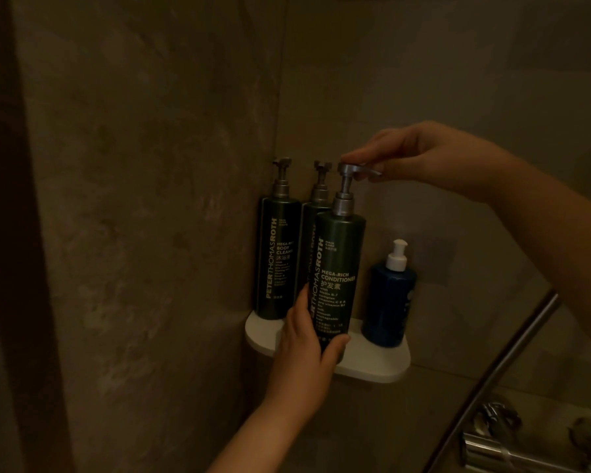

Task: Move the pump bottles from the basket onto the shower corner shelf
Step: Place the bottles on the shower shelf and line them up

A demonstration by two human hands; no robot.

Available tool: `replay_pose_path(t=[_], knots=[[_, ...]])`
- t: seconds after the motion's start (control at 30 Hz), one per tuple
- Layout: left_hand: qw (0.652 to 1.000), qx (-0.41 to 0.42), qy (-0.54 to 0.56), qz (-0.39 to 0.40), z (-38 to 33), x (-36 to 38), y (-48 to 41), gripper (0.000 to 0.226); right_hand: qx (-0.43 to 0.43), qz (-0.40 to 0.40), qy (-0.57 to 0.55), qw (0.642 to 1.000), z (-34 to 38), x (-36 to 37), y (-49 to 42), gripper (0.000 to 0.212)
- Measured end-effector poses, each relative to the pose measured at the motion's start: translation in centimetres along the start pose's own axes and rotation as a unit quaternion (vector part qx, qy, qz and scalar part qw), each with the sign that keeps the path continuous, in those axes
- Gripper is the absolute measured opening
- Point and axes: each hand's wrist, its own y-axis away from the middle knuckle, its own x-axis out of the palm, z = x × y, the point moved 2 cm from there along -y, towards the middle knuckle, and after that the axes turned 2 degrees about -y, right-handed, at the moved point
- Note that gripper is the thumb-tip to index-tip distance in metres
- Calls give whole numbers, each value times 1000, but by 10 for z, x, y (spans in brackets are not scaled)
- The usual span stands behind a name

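Dim shower corner. Conditioner bottle (336, 268) upright at the front of the white corner shelf (372, 365), base hidden by the left hand (306, 349) wrapped around its lower body. Right hand (420, 153) pinching the metal pump head (354, 169) from above. Behind, body cleanser bottle (277, 257) and another dark pump bottle (313, 227) against the wall; blue pump bottle (389, 302) standing to the right.

Dim shower corner, clad in mottled stone tiles (144, 165).
A chrome rail (498, 370) and mixer valve (512, 448) are seen lower right.
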Motion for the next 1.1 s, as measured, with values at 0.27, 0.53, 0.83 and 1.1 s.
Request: replay_pose_path(t=[0.27, 0.53, 0.83, 1.1], knots=[[1000, -2, -10, -16, 2, 1, 1, 86, -16, -26, 31, 999, 1, 4, 0, 33], [995, -7, -40, -86, -4, 3, 8, 89, -53, -75, 53, 994, 4, 12, -4, 30], [995, -24, -53, -84, 0, -1, 11, 93, -76, -119, 64, 988, 1, 18, -4, 29], [999, -19, 34, -21, 11, -3, 18, 73, -84, -136, 46, 986, -3, 21, -6, 27]])
